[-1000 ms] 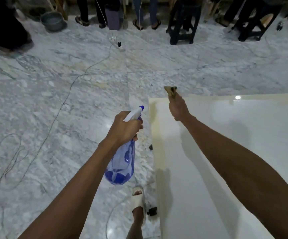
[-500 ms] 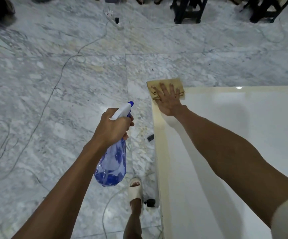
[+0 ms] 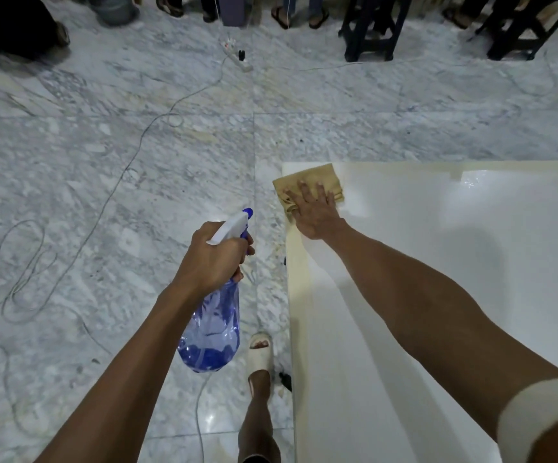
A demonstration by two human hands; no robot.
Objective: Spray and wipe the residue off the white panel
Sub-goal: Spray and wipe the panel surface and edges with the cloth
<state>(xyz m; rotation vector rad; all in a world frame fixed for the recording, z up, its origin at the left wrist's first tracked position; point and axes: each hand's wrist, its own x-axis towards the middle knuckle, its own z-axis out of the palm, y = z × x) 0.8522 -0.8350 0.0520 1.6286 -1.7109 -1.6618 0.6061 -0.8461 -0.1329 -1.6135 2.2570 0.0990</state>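
Observation:
The glossy white panel (image 3: 438, 279) fills the right half of the view, its far left corner near the middle. A tan cloth (image 3: 314, 180) lies flat on that corner, and my right hand (image 3: 314, 212) presses down on it with fingers spread. My left hand (image 3: 212, 259) grips the neck of a translucent blue spray bottle (image 3: 212, 332) with a white trigger head. The bottle hangs over the floor just left of the panel's edge, its nozzle pointing up and away.
Grey marble floor (image 3: 103, 178) with thin cables (image 3: 23, 272) lies to the left. A power strip (image 3: 236, 55) sits farther off. People's feet (image 3: 299, 15) and dark stools (image 3: 371, 28) line the far side. My sandalled foot (image 3: 260, 354) stands by the panel's left edge.
My right hand laid the bunched cloth flat on the panel's far left corner and now presses it there. The bottle stays in my left hand. The view shifted.

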